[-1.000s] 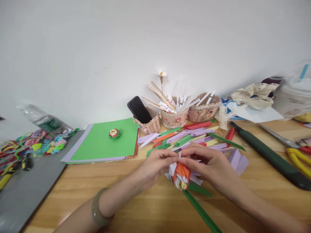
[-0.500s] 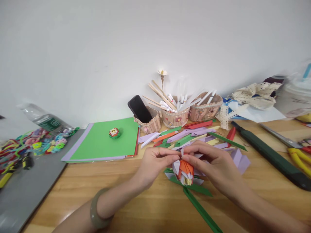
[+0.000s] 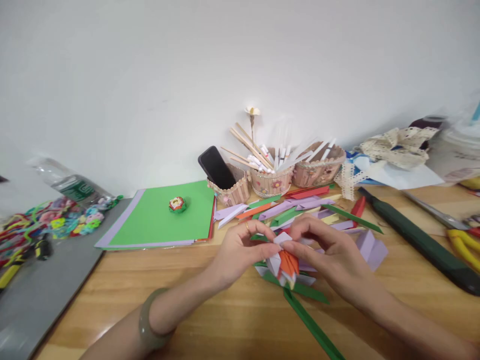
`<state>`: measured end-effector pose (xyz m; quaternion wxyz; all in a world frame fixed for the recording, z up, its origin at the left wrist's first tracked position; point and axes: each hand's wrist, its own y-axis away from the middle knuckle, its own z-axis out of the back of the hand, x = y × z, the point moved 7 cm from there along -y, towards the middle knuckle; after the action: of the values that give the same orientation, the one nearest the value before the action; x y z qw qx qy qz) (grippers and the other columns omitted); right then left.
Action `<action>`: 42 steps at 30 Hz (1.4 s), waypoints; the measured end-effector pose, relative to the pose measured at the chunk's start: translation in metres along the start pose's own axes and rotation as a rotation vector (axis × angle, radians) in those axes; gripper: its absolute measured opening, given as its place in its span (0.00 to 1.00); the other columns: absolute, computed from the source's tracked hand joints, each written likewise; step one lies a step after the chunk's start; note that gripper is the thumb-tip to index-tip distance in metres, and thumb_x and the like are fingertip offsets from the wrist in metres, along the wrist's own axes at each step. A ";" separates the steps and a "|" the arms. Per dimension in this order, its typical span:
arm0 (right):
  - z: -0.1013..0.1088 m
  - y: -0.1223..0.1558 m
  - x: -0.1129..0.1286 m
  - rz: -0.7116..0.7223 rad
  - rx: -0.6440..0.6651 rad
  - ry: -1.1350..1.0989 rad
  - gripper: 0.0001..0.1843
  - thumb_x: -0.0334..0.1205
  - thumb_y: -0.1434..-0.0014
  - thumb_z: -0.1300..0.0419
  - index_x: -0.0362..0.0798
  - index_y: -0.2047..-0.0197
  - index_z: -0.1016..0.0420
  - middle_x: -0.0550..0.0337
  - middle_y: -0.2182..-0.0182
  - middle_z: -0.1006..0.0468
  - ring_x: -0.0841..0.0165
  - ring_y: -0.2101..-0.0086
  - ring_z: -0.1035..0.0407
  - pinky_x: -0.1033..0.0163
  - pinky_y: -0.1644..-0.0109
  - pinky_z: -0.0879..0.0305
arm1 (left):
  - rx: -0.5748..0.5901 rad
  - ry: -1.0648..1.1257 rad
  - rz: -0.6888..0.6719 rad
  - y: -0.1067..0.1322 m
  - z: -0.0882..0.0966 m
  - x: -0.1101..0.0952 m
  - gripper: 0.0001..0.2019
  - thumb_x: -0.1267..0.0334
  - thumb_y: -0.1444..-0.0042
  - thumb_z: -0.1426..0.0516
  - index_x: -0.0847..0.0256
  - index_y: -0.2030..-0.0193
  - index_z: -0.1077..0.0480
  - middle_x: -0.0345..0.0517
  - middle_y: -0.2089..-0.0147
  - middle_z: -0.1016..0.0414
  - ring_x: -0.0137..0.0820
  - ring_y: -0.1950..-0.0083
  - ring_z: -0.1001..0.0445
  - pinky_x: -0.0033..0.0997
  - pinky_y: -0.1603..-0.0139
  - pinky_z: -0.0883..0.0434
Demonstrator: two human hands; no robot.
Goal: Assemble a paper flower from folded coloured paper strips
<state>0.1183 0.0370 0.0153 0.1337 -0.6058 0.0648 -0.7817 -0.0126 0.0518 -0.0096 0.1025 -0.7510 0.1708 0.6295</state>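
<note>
Between my fingertips is a folded paper flower (image 3: 288, 264), with orange, pale lilac and cream petals and green strips sticking out beneath. My left hand (image 3: 242, 250) pinches its left side at a pale lilac petal. From the other side, my right hand (image 3: 324, 245) grips the same flower with thumb and index finger. One long green paper strip (image 3: 313, 322) runs from under it toward the front edge of the view. Folded strips (image 3: 296, 207) in purple, green, orange and red lie behind my hands. A folded lilac paper piece (image 3: 370, 250) rests beside my right hand.
A small finished paper flower (image 3: 177, 204) sits on green paper sheets (image 3: 150, 225). Decorated baskets (image 3: 272, 182) hold a phone, sticks and pens by the wall. At right lie a dark green long tool (image 3: 420, 242) and yellow-handled scissors (image 3: 463, 247); at left, a bottle (image 3: 77, 190) and colourful yarn pieces.
The pale lilac petal at the top of the flower has tipped and now shows a broader face between my fingers. Both hands stay pinched in nearly the same place.
</note>
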 end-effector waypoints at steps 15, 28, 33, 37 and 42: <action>-0.016 0.002 -0.014 -0.309 0.220 -0.243 0.13 0.46 0.52 0.38 0.46 0.76 0.35 0.65 0.78 0.33 0.73 0.76 0.37 0.68 0.73 0.40 | 0.028 -0.040 0.129 -0.004 0.005 0.002 0.10 0.63 0.65 0.34 0.66 0.76 0.27 0.39 0.77 0.28 0.23 0.75 0.33 0.24 0.71 0.37; -0.020 0.005 -0.017 -0.368 0.309 -0.208 0.12 0.45 0.53 0.37 0.46 0.74 0.34 0.65 0.79 0.32 0.74 0.77 0.39 0.68 0.74 0.44 | 0.056 -0.014 0.305 -0.004 0.008 0.015 0.11 0.65 0.69 0.32 0.67 0.76 0.26 0.40 0.79 0.27 0.22 0.78 0.33 0.22 0.75 0.38; -0.025 0.006 -0.019 -0.374 0.399 -0.122 0.11 0.43 0.51 0.39 0.45 0.74 0.35 0.67 0.81 0.35 0.76 0.79 0.44 0.70 0.77 0.50 | 0.096 -0.016 0.371 -0.004 0.006 0.019 0.12 0.66 0.71 0.32 0.67 0.77 0.28 0.40 0.79 0.27 0.22 0.78 0.32 0.23 0.74 0.36; -0.026 0.007 -0.018 -0.366 0.436 -0.101 0.08 0.41 0.50 0.41 0.45 0.72 0.34 0.67 0.81 0.35 0.76 0.79 0.45 0.69 0.77 0.51 | 0.099 -0.009 0.375 -0.003 0.004 0.018 0.13 0.66 0.71 0.32 0.67 0.78 0.30 0.40 0.79 0.27 0.23 0.77 0.31 0.23 0.74 0.36; -0.028 0.007 -0.017 -0.366 0.459 -0.117 0.07 0.40 0.49 0.41 0.45 0.71 0.33 0.67 0.81 0.35 0.76 0.79 0.44 0.70 0.77 0.51 | 0.121 -0.014 0.384 -0.003 0.003 0.020 0.13 0.66 0.71 0.32 0.66 0.79 0.31 0.38 0.81 0.29 0.21 0.80 0.34 0.21 0.77 0.38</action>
<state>0.0957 0.0337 -0.0093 0.1276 -0.6052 -0.2318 -0.7508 -0.0112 0.0527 -0.0297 0.0267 -0.6928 0.3477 0.6311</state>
